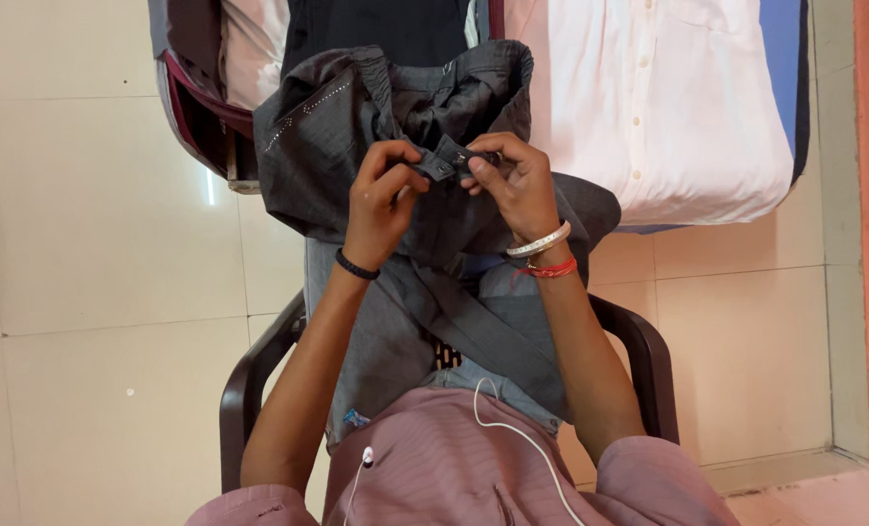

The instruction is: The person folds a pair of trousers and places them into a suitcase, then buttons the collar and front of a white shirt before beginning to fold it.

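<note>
Item: grey trousers (pixel 376 127), waistband tab pinched taut between my left hand (pixel 381 195) and right hand (pixel 517 180), fingers narrow, steadying the fabric. Beneath them: chair (pixel 649 360). Beyond my fingertips: white shirt (pixel 668 97), laid flat.

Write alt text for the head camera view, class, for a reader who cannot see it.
Both hands, left hand and right hand, pinch the waistband tab of grey trousers draped over the person's lap. The person sits in a dark chair; a white shirt lies ahead.
</note>
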